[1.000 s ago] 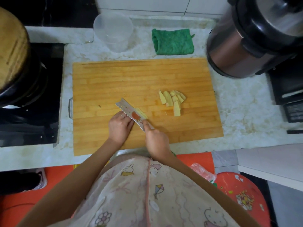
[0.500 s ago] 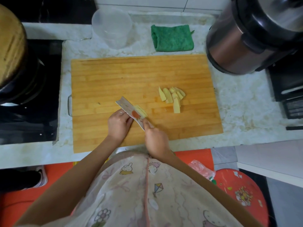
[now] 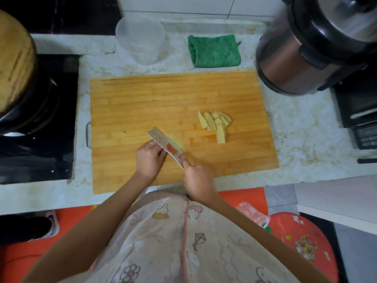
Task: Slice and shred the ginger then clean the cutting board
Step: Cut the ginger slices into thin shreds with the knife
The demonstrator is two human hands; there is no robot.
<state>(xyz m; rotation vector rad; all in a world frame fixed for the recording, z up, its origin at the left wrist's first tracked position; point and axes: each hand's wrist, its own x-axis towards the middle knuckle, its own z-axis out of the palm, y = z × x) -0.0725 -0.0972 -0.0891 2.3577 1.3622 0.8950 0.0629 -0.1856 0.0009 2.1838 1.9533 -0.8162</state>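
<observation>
Orange mat (image 3: 243,199) underfoot. I see the right hand (image 3: 199,178) wrapped round the knife (image 3: 163,144) handle. Left hand (image 3: 150,159) is curled against the blade; I can't tell what it holds. Ginger strips (image 3: 176,141) lie at the blade and ginger slices (image 3: 216,124) beyond, on the cutting board (image 3: 163,99). Marble counter (image 3: 302,129) behind: cup (image 3: 140,39), green cloth (image 3: 214,51), cooker (image 3: 306,52).

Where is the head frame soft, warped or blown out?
Head view: slight motion smear on the right hand and knife; ginger slices and cutting board grain read sharp; wide-angle warp leans the cooker at the corner; mild sheen on its lid, no hard glare; light flat, shadows faint.
</observation>
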